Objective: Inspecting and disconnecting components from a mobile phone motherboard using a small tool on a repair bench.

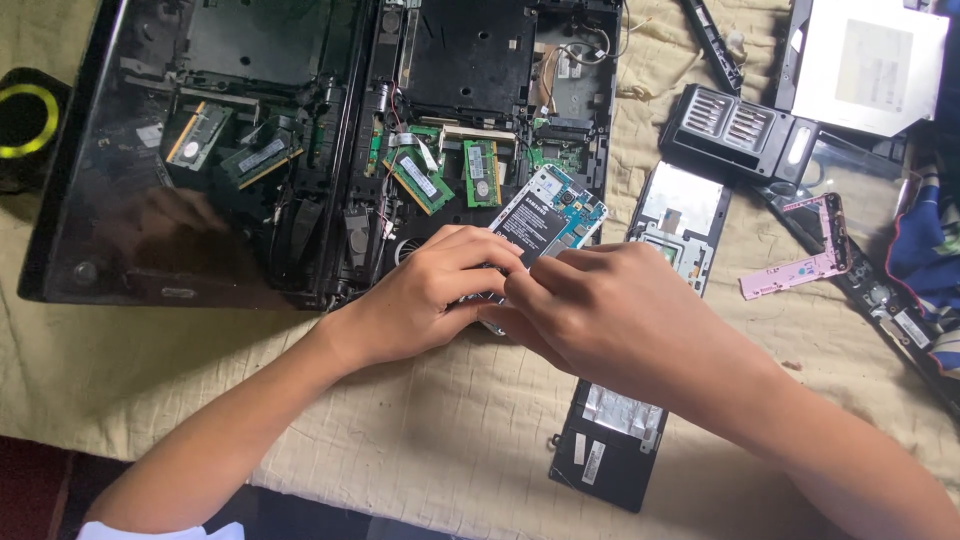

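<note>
Two hands: both meet at the middle of the frame over an opened phone.
Left hand (425, 295): comes in from the lower left, palm down, fingers curled over the near end of the phone and resting on it; I can't see how tightly it grips.
Right hand (600, 310): comes in from the lower right, fingers bent and pinched at the phone's near edge, its fingertips touching those of the left hand.
Phone (548, 215): back cover off, a dark battery and blue-green circuit board showing; it lies tilted, its far end sticking out above both hands toward the upper right, its near end hidden under the fingers.
Where the phone lies: propped on the front edge of the open laptop base, just above centre of the frame.
Laptop base (470, 70): black, bottom panel removed, fills the upper middle; green memory boards (450, 175) sit just beyond the left hand.
Glossy black panel (130, 180): fills the upper left and mirrors the laptop's insides.
Black cover with foil patches (610, 440): lies flat, lower centre, partly under the right wrist.
Silver-faced cover plate (680, 215): just right of the phone.
Pink phone frame (805, 260): well to the right.
Black vented cover (735, 125): upper right.
Silver drive (870, 60): top right corner.
Black speaker with yellow-green ring (25, 120): far left edge.
Table: covered by a cream quilted cloth (430, 440) under everything.
</note>
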